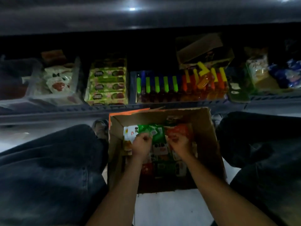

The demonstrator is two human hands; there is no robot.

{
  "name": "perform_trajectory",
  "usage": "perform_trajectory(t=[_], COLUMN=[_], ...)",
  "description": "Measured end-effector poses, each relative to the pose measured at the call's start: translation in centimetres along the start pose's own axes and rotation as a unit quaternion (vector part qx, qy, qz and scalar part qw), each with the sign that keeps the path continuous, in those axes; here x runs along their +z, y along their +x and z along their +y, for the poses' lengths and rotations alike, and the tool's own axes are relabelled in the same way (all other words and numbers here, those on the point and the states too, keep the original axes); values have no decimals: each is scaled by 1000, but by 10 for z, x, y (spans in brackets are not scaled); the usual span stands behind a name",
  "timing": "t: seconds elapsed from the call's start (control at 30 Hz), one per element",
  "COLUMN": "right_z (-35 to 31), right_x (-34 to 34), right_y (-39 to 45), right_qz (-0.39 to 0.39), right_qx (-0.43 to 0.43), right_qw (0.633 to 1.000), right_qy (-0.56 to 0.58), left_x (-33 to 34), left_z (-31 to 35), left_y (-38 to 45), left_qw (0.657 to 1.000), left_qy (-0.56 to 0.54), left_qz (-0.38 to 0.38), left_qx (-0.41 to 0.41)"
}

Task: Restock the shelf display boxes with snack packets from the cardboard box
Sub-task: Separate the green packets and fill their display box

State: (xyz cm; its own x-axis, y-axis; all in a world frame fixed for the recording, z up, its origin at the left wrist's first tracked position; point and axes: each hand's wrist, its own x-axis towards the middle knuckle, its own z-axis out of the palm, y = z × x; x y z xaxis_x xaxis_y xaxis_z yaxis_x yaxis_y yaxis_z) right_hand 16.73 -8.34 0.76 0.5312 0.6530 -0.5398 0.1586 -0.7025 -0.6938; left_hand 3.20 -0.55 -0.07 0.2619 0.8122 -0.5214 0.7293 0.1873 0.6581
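Observation:
An open cardboard box (206,139) sits on the floor between my knees, holding several snack packets. Both hands are inside it. My left hand (141,145) grips green packets (154,132) and a white packet (130,132). My right hand (180,145) grips an orange-red packet (179,130). More red and green packets (162,167) lie lower in the box. On the low shelf ahead stand display boxes: green packets (107,82), green-capped sticks (156,85) and orange sticks (205,82).
My dark-trousered knees (57,152) flank the box on both sides. A clear bin with white packets (58,79) stands at the shelf's left; bagged goods (259,70) lie at its right. The shelf rail (65,110) runs just beyond the box. A dim upper shelf overhangs.

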Motion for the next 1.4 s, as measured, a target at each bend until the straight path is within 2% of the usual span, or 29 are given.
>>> perform_trajectory(t=[0.17,0.27,0.37,0.4,0.53,0.63,0.7,0.8,0.9,1.03,1.1,1.17,1.27,1.4], right_z=[32,45,53,57,74,74,68,68,70,66,61,64,67,66], right_x=[23,35,48,53,71,78,79,85,90,93,94,97,95,88], right_y=[21,30,39,41,48,54,56,62,70,75,75,78,79,80], right_qz=[-58,-75,-77,-78,-71,-51,-42,-42,-28,-1,27,25,5,-9], right_qx=[67,105,131,131,148,156,180,189,188,215,214,234,250,277], right_qw=[996,992,988,988,986,986,982,981,982,973,973,968,961,949], right_qy=[-21,-6,-10,-8,-13,0,44,28,10,85,84,92,119,150], left_x=[26,29,30,29,25,25,26,30,33,46,56,60,59,56], left_z=[-27,-38,-56,-59,-70,-74,-75,-79,-78,-63,-61,-60,-60,-62], left_y=[15,23,35,40,60,64,63,63,72,77,75,72,67,64], left_qw=[998,999,986,984,984,991,984,980,987,990,988,989,996,994], left_qy=[-44,17,165,176,172,124,157,185,145,120,124,115,62,-61], left_qz=[-6,0,36,26,-47,-56,-77,-46,-34,-39,-45,-60,-63,-55], left_qx=[-49,-40,10,17,22,7,21,50,62,62,77,71,22,-76])
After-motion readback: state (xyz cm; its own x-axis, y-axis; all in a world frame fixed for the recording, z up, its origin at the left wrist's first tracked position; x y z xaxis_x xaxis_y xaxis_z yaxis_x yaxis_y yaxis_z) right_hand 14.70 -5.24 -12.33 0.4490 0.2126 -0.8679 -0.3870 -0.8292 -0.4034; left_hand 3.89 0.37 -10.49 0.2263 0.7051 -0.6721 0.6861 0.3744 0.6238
